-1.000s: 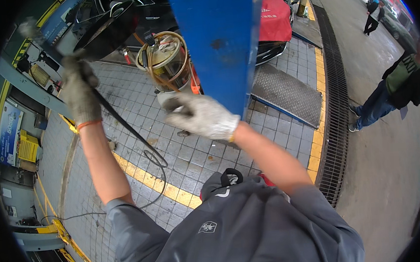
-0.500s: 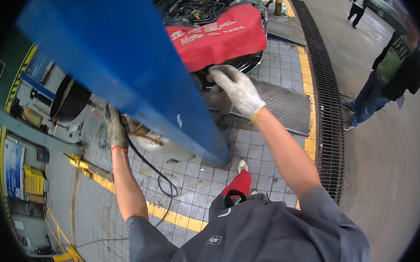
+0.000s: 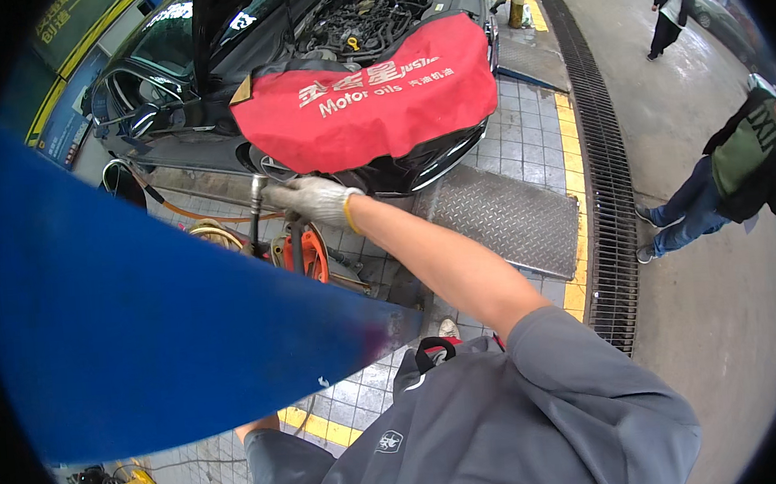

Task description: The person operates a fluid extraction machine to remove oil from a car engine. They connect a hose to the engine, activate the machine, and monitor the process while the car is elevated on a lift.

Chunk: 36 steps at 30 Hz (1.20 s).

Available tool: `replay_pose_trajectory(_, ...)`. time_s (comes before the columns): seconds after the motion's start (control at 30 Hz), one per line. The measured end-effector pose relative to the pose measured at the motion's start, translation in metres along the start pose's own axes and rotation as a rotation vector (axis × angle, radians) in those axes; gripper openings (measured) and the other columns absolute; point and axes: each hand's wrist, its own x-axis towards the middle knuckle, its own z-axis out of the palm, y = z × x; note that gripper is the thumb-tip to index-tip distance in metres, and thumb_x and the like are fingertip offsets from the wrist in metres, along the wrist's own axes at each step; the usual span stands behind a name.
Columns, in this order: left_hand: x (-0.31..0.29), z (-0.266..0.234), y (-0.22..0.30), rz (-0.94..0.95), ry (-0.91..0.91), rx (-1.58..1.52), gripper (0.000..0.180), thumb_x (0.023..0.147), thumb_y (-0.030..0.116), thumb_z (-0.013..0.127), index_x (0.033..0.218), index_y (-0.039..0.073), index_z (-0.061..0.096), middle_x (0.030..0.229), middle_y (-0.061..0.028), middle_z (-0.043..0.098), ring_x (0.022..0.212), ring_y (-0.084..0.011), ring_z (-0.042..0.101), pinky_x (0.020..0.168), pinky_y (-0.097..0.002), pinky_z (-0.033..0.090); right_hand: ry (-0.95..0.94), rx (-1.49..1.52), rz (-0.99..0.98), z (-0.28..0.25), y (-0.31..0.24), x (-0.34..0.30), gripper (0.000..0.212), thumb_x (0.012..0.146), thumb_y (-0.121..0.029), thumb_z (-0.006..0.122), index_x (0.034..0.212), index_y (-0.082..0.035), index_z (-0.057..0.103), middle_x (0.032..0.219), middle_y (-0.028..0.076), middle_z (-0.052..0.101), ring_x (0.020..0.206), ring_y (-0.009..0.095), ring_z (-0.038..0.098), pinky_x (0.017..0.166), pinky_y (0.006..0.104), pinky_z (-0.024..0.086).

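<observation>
My right hand (image 3: 318,200), in a white knit glove with a yellow cuff, reaches left past the front of a black car (image 3: 158,110). Its fingers are curled in beside an upright metal rod-shaped tool (image 3: 256,213) with a shiny top. Whether the fingers grip that tool or a dark part under the palm, I cannot make out. A large blue panel (image 3: 169,320) fills the lower left and hides my left hand; only a bit of that forearm shows below its edge. Behind the tool stands an orange round-framed item (image 3: 311,255) with coiled hose (image 3: 216,234) near it.
A red cover (image 3: 369,95) drapes over the car's front below the open engine bay (image 3: 368,18). Right of it lie a metal tread ramp (image 3: 503,220) and a long floor grate (image 3: 601,173). A person (image 3: 716,165) stands at the right; another person (image 3: 671,15) is farther back.
My right hand has swung left from near the red cover to the metal tool. The view has shifted, the blue panel now spreads across the lower left, and my left hand has gone behind it.
</observation>
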Motion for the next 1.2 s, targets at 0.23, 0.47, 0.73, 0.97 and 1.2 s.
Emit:
replay_pose_trajectory(0.23, -0.040, -0.062, -0.038, -0.116, 0.326, -0.051, 0.037, 0.107, 0.044, 0.063, 0.129, 0.013, 0.066, 0.097, -0.0035, 0.071, 0.083, -0.0157, 0.065, 0.066, -0.0344, 0.052, -0.144, -0.036, -0.114, 0.047, 0.024, 0.043, 0.072, 0.102, -0.063, 0.057, 0.123, 0.004, 0.071, 0.107, 0.021, 0.074, 0.094, 0.026, 0.066, 0.087, 0.0414, 0.052)
replay_pose_trajectory(0.47, -0.095, -0.102, -0.078, -0.179, 0.701, -0.123, 0.034, 0.108, 0.042, 0.062, 0.124, 0.013, 0.067, 0.097, -0.0032, 0.071, 0.084, -0.0153, 0.064, 0.067, -0.0352, 0.052, -0.190, 0.506, -0.098, -0.003, 0.024, 0.056, 0.067, 0.105, -0.062, 0.058, 0.124, 0.002, 0.062, 0.105, 0.013, 0.072, 0.092, 0.021, 0.073, 0.087, 0.0358, 0.060)
replay_pose_trajectory(0.73, -0.309, -0.043, -0.148, -0.395, 0.982, -0.318, 0.030, 0.108, 0.041, 0.061, 0.118, 0.014, 0.069, 0.098, -0.0028, 0.070, 0.085, -0.0148, 0.063, 0.068, -0.0360, 0.052, -0.469, 1.122, 0.396, -0.128, 0.038, 0.077, 0.058, 0.100, -0.074, 0.056, 0.085, -0.018, 0.057, 0.059, -0.010, 0.022, 0.048, 0.008, 0.021, 0.045, 0.0275, 0.022)
replay_pose_trajectory(0.97, -0.468, 0.224, -0.096, -0.997, 0.666, -0.561, 0.031, 0.112, 0.045, 0.055, 0.117, 0.018, 0.068, 0.097, -0.0027, 0.068, 0.083, -0.0192, 0.063, 0.074, -0.0345, 0.052, -0.864, 1.364, 0.469, -0.225, -0.011, 0.137, 0.055, 0.109, -0.067, 0.042, 0.088, -0.017, 0.051, 0.056, -0.011, 0.019, 0.040, 0.004, 0.017, 0.035, 0.0239, 0.017)
replay_pose_trajectory(1.2, -0.354, 0.394, 0.035, -0.748, 0.618, -0.341, 0.054, 0.108, 0.041, 0.066, 0.144, 0.001, 0.063, 0.123, -0.0121, 0.073, 0.105, -0.0214, 0.071, 0.095, -0.0360, 0.058, -1.495, 1.245, 0.200, -0.201, -0.114, 0.200, 0.068, 0.109, -0.070, 0.035, 0.103, -0.007, 0.058, 0.054, -0.008, 0.031, 0.038, 0.005, 0.024, 0.034, 0.0227, 0.021)
